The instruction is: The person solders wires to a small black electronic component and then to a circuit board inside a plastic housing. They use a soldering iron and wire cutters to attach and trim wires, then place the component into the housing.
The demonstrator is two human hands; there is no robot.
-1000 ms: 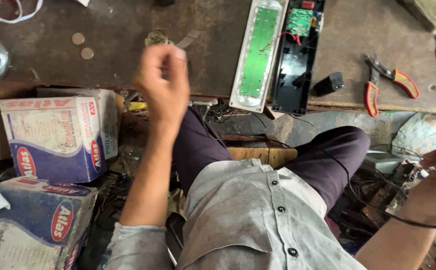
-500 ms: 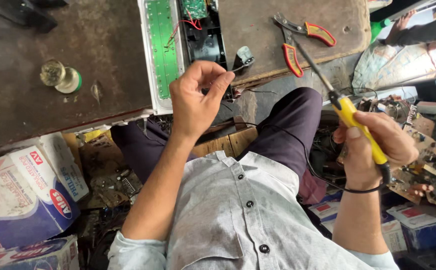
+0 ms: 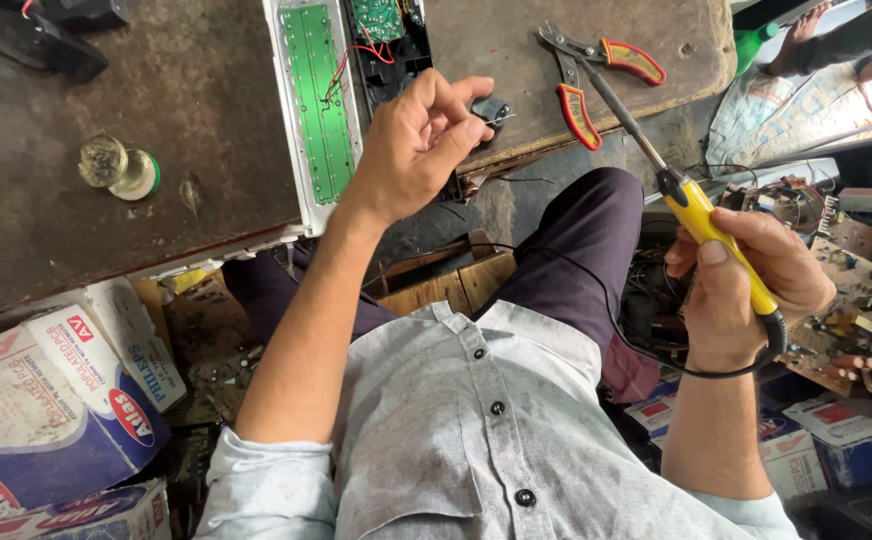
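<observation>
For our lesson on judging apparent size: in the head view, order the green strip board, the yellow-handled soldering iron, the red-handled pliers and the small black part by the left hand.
1. green strip board
2. soldering iron, nearer the camera, so unsure
3. pliers
4. small black part

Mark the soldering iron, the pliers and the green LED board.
soldering iron [image 3: 708, 222], head view, on its yellow handle.
pliers [image 3: 632, 60], head view, on the upper red grip.
green LED board [image 3: 318, 100], head view, mid strip.

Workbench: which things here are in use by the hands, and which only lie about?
In use:
soldering iron in right hand
thin wire pinched by left hand

Lying about:
red-handled pliers
solder tin
cardboard boxes
</observation>
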